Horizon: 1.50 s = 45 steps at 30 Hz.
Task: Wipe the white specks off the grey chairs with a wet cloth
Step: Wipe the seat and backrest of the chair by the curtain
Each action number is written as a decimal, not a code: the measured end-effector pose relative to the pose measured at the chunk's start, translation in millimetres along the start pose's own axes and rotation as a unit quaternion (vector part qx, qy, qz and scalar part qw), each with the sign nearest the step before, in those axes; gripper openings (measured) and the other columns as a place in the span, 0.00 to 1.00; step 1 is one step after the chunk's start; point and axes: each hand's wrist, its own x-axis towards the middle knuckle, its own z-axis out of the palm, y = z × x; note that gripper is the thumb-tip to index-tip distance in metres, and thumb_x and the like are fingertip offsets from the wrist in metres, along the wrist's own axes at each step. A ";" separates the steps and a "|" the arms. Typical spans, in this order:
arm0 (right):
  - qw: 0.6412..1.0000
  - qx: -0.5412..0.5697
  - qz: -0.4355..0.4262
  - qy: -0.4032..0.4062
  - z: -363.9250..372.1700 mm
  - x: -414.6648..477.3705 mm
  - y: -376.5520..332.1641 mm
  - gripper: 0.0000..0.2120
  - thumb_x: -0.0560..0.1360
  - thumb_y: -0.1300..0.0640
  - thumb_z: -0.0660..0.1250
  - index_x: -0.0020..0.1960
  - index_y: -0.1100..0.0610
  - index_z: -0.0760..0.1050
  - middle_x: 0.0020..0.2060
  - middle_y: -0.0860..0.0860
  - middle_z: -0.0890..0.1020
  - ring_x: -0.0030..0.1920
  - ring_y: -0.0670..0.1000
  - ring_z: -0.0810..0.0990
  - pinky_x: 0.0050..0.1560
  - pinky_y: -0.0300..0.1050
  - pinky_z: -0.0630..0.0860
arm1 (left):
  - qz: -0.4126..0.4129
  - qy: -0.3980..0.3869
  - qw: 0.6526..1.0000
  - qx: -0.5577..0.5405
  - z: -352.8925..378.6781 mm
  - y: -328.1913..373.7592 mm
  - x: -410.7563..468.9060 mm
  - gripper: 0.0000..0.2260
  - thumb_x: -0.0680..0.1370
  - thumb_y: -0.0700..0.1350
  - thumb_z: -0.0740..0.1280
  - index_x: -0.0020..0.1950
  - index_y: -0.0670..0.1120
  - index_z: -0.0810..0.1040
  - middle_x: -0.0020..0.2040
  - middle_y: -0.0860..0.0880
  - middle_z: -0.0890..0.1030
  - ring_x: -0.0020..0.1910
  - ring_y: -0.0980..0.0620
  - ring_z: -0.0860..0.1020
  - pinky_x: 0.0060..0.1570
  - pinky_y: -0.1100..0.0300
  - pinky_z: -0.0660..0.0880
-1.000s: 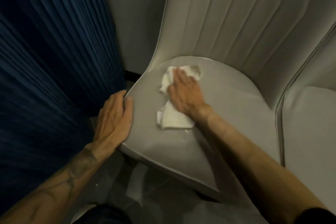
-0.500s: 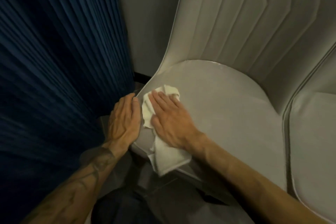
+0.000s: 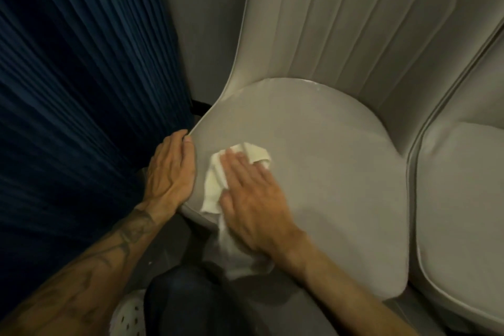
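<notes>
A grey padded chair [image 3: 327,150] with a ribbed backrest fills the middle of the head view. On the front left of its seat lies a white cloth [image 3: 215,185], one end hanging over the front edge. My right hand [image 3: 253,199] presses flat on the cloth, fingers spread and pointing to the back left. Flat against the seat's left edge rests my left hand [image 3: 170,172], beside the cloth. A few pale specks show along the seat's rear seam [image 3: 313,83].
A dark blue pleated curtain [image 3: 81,90] hangs close on the left. A second grey chair [image 3: 458,199] stands tight against the right side. My dark trouser knee [image 3: 196,297] and a white perforated shoe [image 3: 128,316] are below the seat's front edge.
My right hand slid the cloth from the seat's middle to its front left edge, then slightly back right. My left hand stayed on the seat's left edge.
</notes>
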 end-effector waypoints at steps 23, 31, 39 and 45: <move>0.950 -0.022 0.311 0.007 -42.6 -132.1 114.5 0.38 0.79 0.44 0.38 0.83 0.64 0.54 0.83 0.60 0.56 0.84 0.58 0.55 0.83 0.58 0.57 | 0.007 -0.032 0.999 -0.013 -3.9 0.6 -2.5 0.25 0.88 0.57 0.43 0.80 0.48 0.63 0.76 0.43 0.70 0.73 0.41 0.69 0.76 0.44 0.63; 0.991 -0.031 0.132 0.020 5.7 -21.4 -23.2 0.29 0.87 0.47 0.44 0.84 0.60 0.52 0.83 0.58 0.54 0.84 0.57 0.52 0.83 0.56 0.53 | -0.001 -0.070 0.996 -0.063 -10.4 -4.7 3.0 0.23 0.87 0.60 0.44 0.72 0.51 0.70 0.68 0.47 0.75 0.66 0.45 0.74 0.71 0.44 0.69; 0.981 -0.053 0.184 0.021 -13.4 -101.7 22.0 0.30 0.85 0.47 0.48 0.80 0.62 0.64 0.80 0.58 0.66 0.80 0.59 0.65 0.78 0.55 0.65 | -0.019 -0.149 0.976 -0.160 -22.8 -18.5 1.0 0.29 0.84 0.67 0.42 0.84 0.60 0.57 0.80 0.58 0.64 0.77 0.57 0.64 0.78 0.58 0.56; 0.994 -0.026 0.106 -0.020 14.9 18.8 -40.8 0.30 0.87 0.47 0.40 0.84 0.61 0.45 0.84 0.59 0.48 0.85 0.58 0.44 0.84 0.57 0.47 | -0.071 -0.199 0.944 -0.253 -41.3 -29.8 -7.7 0.27 0.84 0.67 0.43 0.81 0.64 0.62 0.76 0.63 0.65 0.73 0.62 0.65 0.69 0.66 0.59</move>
